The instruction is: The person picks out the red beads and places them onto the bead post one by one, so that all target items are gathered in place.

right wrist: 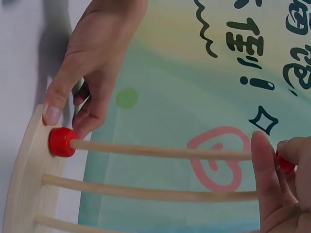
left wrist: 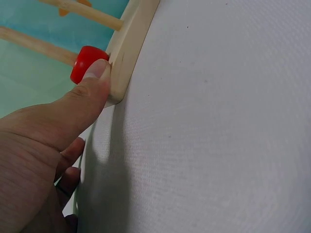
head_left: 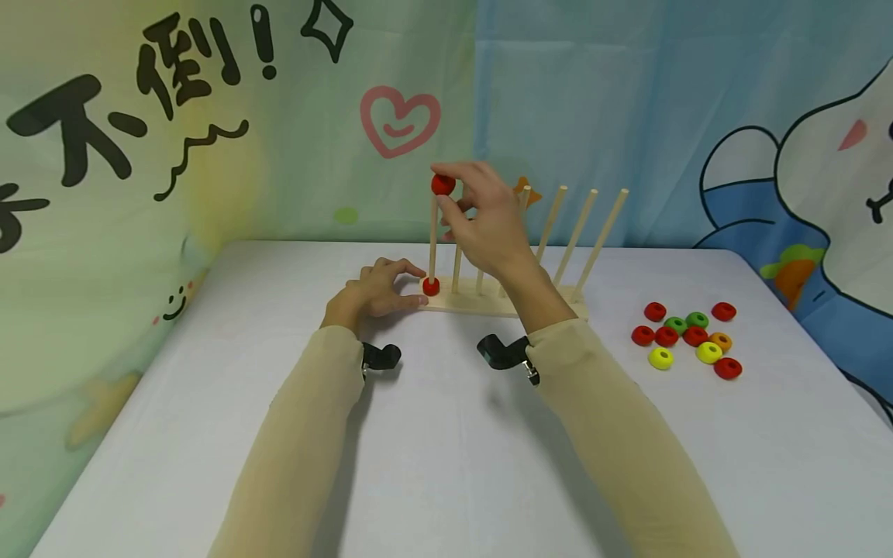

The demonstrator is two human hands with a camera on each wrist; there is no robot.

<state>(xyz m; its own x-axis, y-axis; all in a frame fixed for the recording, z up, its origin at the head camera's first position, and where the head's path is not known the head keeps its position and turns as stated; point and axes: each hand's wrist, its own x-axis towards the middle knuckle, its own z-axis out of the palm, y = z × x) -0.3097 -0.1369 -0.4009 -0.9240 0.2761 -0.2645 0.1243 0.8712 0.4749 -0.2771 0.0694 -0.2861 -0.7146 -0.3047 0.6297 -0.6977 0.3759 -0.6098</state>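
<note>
Closest to my head cam: two tan sleeves point(head_left: 293, 449), reaching fwd over the white table point(head_left: 432, 465). R hand point(head_left: 488, 221) has a red bead point(head_left: 443, 184) pinched btwn thumb & fingers, right at the top of the leftmost peg point(head_left: 432, 240); from here I can't tell if the peg tip's in the hole. It's a fingertip hold, prob b/c that makes lining up hole & peg easier. The lower red bead point(head_left: 431, 287) sits around the btm of the same peg, down on the wooden base point(head_left: 467, 304). L hand point(head_left: 380, 288) grips that end of the base, thumb at the near edge, index round the far side; I'd say that's to stop it tipping or sliding. Other pegs point(head_left: 577, 232) stand in a row to the right, partly blocked by R hand. Loose beads point(head_left: 695, 336), red, green, yellow & orange, lie right of the base, apart from it, prob for easy R-hand reach.
</note>
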